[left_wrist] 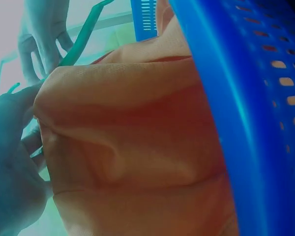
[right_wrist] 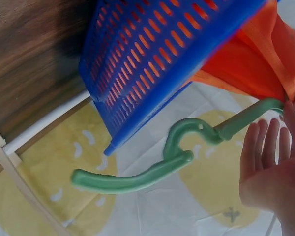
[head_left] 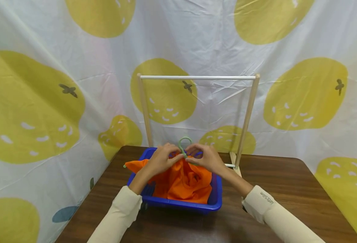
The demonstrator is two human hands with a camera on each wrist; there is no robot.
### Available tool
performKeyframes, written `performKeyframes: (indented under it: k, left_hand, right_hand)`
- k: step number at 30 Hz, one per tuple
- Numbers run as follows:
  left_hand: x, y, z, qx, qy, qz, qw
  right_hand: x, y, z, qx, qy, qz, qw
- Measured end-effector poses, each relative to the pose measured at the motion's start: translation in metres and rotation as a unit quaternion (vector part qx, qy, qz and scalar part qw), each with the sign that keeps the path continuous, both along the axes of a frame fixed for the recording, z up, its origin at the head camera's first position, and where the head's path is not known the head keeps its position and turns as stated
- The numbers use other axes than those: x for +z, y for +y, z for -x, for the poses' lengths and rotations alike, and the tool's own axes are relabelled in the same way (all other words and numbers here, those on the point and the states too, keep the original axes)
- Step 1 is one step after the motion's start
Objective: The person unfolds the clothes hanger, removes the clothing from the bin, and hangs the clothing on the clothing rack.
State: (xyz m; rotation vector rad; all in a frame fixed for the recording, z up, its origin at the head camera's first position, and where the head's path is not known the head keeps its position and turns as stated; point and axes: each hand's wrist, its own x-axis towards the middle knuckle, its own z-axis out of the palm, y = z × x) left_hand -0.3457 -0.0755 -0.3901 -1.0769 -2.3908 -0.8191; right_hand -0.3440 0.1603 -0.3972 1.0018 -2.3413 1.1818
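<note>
Orange cloth (head_left: 184, 190) and fingers (head_left: 196, 147) partly hide the green hanger (right_wrist: 130, 183).

The head view is bright, the left wrist view hazy.

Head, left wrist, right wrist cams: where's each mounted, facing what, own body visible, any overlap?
Head: on the head, facing forward and down at blue basket, orange cloth, rack; left hand, right hand, sleeves show.
Left wrist: on that wrist, facing orange cloth, blue basket; left hand at left edge, right hand at top.
Right wrist: on that wrist, facing green hanger, blue basket; right hand at right edge.
Wrist views share: blue basket, orange cloth, green hanger.
</note>
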Motion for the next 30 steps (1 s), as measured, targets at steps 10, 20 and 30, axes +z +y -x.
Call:
performKeyframes:
  k: [10, 20, 30]
  left_hand:
    - [0.000, -0.010, 0.003, 0.044, 0.049, -0.046, 0.9968]
    - [0.001, -0.020, 0.002, 0.062, 0.040, -0.063, 0.9953]
    - [0.007, -0.030, 0.005, 0.068, 0.047, -0.095, 0.9920]
  right_hand:
    - [-0.004, 0.017, -0.011, -0.063, 0.088, -0.028, 0.9937]
    - [-0.036, 0.033, -0.011, -0.100, -0.003, -0.142, 0.9848]
    - [-0.052, 0.033, -0.003, -0.104, -0.027, -0.151, 0.9827]
